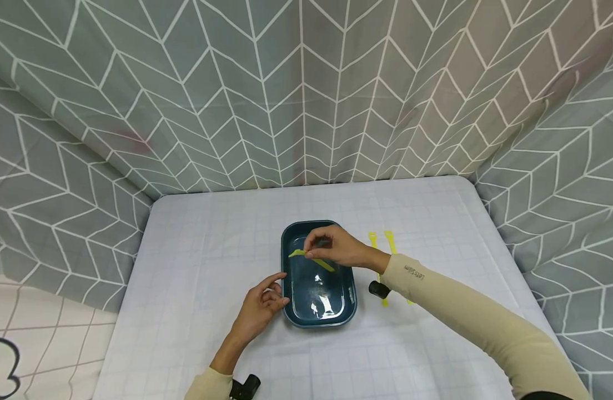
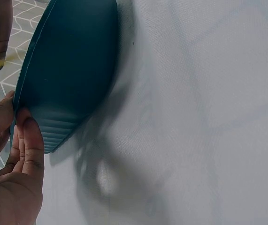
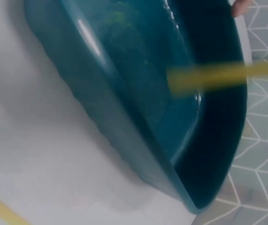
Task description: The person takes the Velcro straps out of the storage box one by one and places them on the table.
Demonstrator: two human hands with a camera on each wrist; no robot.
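Observation:
A dark teal basin (image 1: 318,289) stands on the white-covered table, with bright reflections on its inner floor. My right hand (image 1: 338,246) is above the basin's far part and pinches a thin yellow strip (image 1: 323,265) between thumb and fingers. In the right wrist view the strip (image 3: 209,77) is blurred, its flat end over the basin's inside. My left hand (image 1: 260,305) holds the basin's left rim; the left wrist view shows its fingers (image 2: 32,145) against the basin's outer wall (image 2: 72,61).
Right of the basin lie two more yellow strips, one (image 1: 373,238) nearer the basin and one (image 1: 389,236) beside it, both partly hidden by the right arm. White cloth (image 1: 201,261) covers the table. Grey patterned curtains (image 1: 286,100) hang behind and at both sides.

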